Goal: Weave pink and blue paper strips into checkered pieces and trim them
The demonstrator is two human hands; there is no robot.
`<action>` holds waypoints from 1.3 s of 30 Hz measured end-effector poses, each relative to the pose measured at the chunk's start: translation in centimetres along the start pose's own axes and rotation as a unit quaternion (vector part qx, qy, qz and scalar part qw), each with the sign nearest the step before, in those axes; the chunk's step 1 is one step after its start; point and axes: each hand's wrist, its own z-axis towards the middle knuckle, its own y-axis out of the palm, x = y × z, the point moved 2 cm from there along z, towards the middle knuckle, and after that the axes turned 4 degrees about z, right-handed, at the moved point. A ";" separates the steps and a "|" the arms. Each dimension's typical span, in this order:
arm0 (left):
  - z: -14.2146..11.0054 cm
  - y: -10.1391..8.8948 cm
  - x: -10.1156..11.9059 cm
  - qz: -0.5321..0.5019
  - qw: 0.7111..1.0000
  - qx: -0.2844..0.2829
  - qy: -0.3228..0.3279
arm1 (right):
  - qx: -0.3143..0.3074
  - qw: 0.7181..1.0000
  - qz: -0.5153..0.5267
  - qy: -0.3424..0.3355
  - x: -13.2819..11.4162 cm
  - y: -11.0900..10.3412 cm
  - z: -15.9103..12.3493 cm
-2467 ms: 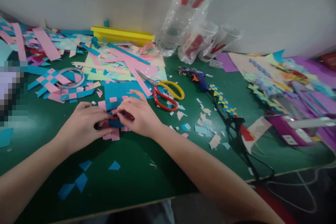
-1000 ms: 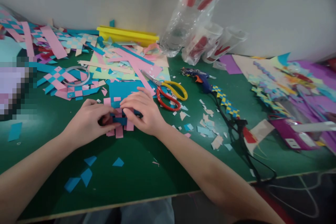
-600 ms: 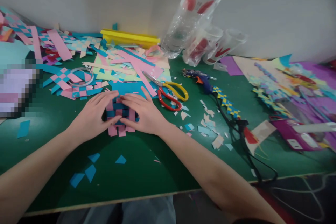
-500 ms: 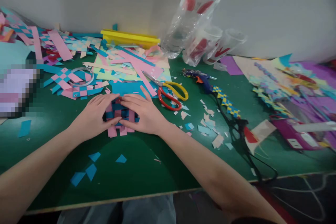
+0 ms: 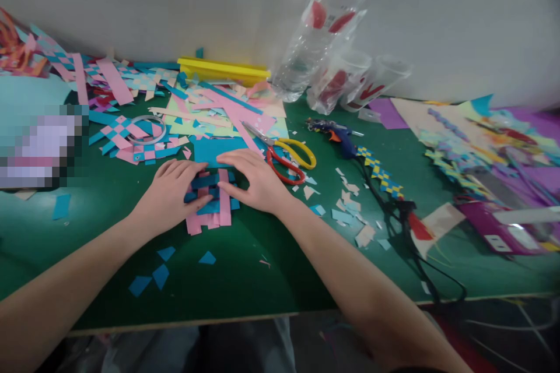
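A small woven mat of pink and blue paper strips (image 5: 214, 201) lies on the green table (image 5: 245, 268) in front of me. My left hand (image 5: 168, 198) rests flat on its left side, fingers stretched out over the strips. On the mat's right side lies my right hand (image 5: 256, 180), also flat, its fingers pressing the strips. Neither hand grips anything. Pink strip ends stick out below the hands.
Red and yellow scissors (image 5: 289, 157) lie right of my hands. A blue glue gun (image 5: 336, 134) with a black cord is farther right. Paper strips and woven pieces (image 5: 144, 140) pile at the back left, a yellow box (image 5: 223, 70) and plastic bottles (image 5: 324, 35) by the wall.
My hands went from pinching the strips with curled fingers to lying flat on the woven piece. The camera view shifted a little to the left.
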 end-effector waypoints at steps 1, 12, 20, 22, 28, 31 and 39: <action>0.0 0.1 0.1 0.005 1.000 -0.002 0.002 | 0.003 1.000 -0.003 0.004 0.2 -0.1 -0.1; -0.9 0.1 0.0 0.035 0.999 0.002 0.027 | -0.024 0.998 -0.061 -0.012 -0.6 0.4 -0.6; -0.8 -0.5 -0.5 -0.018 1.000 0.014 -0.008 | -0.051 0.998 -0.047 -0.003 -0.9 0.7 -0.6; -0.6 -0.5 -0.4 -0.029 0.999 0.011 -0.007 | -0.058 0.997 -0.043 -0.006 -0.9 0.8 -0.6; -0.5 -1.1 -0.2 -0.039 0.999 0.021 0.008 | -0.069 0.996 -0.040 -0.026 -0.9 1.0 -0.6; -0.6 -1.3 -0.3 -0.032 0.999 0.028 0.004 | -0.067 0.996 -0.041 -0.033 -0.8 1.0 -0.6; -1.0 -0.6 -0.3 -0.012 1.000 -0.003 -0.008 | -0.063 0.997 -0.035 -0.023 -0.9 1.0 -0.6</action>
